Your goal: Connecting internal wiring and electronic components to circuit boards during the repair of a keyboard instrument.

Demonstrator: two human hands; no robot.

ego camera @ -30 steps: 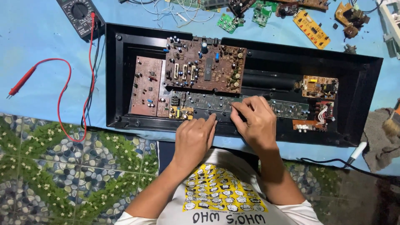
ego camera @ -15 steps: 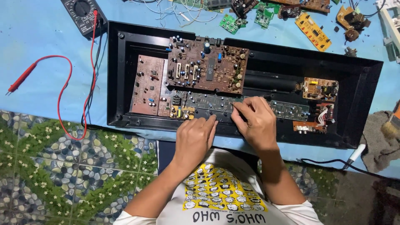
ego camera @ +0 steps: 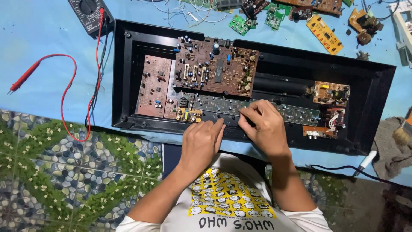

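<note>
An open black case (ego camera: 128, 77) lies on a blue cloth. Inside it sit a brown main board (ego camera: 216, 66), a reddish board (ego camera: 155, 86) at the left and a long grey-green circuit board (ego camera: 300, 114) along the front. My left hand (ego camera: 201, 141) lies over the case's front rim, fingers together, tips on the long board. My right hand (ego camera: 264, 126) is just beside it, its bent fingers gripping the same board. Anything under the palms is hidden.
A black multimeter (ego camera: 90, 15) sits at the far left with a red probe lead (ego camera: 64, 86) looping over the cloth. Loose small boards (ego camera: 324, 28) and wires are scattered behind the case. A brush (ego camera: 402, 133) and a grey rag lie at the right. A patterned floor mat (ego camera: 64, 172) lies at the left.
The view has drifted slightly, so the case sits a little lower in the picture. Both hands stay at the same spot on the long board.
</note>
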